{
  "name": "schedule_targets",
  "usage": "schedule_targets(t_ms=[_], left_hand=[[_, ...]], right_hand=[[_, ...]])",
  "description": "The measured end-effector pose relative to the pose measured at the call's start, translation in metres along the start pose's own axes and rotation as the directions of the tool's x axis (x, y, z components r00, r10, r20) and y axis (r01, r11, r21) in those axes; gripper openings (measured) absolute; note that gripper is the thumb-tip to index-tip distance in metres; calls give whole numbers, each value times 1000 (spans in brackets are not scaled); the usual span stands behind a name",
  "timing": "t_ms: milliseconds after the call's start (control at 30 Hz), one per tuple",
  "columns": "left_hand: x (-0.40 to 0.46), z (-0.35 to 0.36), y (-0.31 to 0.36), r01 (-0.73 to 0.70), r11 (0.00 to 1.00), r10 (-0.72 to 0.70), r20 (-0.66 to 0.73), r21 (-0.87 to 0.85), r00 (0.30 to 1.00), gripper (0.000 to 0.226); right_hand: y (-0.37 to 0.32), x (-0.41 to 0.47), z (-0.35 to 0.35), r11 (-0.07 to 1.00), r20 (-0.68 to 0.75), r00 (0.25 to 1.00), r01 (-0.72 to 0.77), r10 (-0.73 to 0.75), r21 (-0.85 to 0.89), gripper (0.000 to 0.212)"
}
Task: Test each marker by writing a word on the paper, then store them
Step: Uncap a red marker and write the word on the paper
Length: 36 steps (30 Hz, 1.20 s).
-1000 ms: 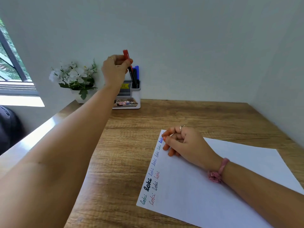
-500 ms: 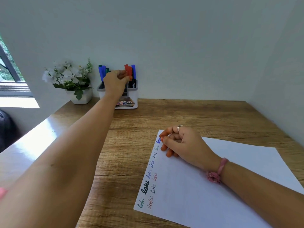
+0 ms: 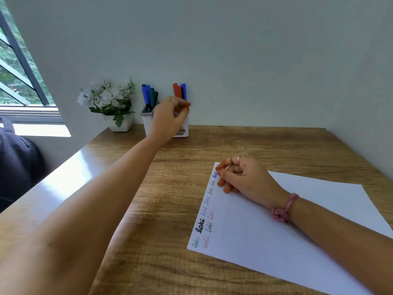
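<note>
A white pen holder (image 3: 146,124) stands at the back of the desk against the wall. Red markers (image 3: 176,90) and a blue one stick up on its right side, blue, green and dark markers (image 3: 148,95) on its left. My left hand (image 3: 168,118) hangs just in front of the holder with loosely curled fingers and holds nothing. A white sheet of paper (image 3: 287,237) lies at the right, with the word "loki" written several times in different colours along its left edge. My right hand (image 3: 242,177) rests on the paper's upper left corner, fingers curled, holding nothing.
A small white pot of white flowers (image 3: 108,103) stands left of the holder. The wooden desk (image 3: 170,199) meets walls at the back and right. A window and a dark bag (image 3: 17,162) lie at the far left.
My left hand carried a red marker down into the holder, let go of it, and has drawn back a little. My right hand stayed on the paper.
</note>
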<state>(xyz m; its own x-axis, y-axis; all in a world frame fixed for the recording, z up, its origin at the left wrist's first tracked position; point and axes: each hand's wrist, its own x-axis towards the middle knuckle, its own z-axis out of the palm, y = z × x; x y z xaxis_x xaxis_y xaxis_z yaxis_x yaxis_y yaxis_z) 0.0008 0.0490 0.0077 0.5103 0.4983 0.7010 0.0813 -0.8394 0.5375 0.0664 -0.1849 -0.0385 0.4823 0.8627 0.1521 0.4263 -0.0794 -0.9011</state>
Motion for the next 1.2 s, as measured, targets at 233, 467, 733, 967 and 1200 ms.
schedule_targets(t_ms=[233, 467, 733, 967, 1200], left_hand=[[-49, -27, 44, -214, 969, 148, 408, 120, 901, 16], [-95, -35, 71, -315, 910, -46, 822, 269, 568, 42], [-135, -38, 51, -85, 982, -87, 803, 170, 590, 43], [-130, -41, 52, -23, 991, -88, 753, 135, 652, 37], [-124, -32, 43, -27, 990, -82, 715, 139, 694, 33]], right_hand=[[-3, -7, 2, 994, -23, 999, 43, -46, -96, 8], [-3, -10, 3, 966, -13, 991, 129, -136, -222, 8], [-12, -35, -21, 924, 131, 988, 121, -78, -362, 15], [14, -46, -23, 734, 199, 979, 166, -43, -659, 45], [15, -39, -19, 740, 212, 976, 173, -42, -650, 45]])
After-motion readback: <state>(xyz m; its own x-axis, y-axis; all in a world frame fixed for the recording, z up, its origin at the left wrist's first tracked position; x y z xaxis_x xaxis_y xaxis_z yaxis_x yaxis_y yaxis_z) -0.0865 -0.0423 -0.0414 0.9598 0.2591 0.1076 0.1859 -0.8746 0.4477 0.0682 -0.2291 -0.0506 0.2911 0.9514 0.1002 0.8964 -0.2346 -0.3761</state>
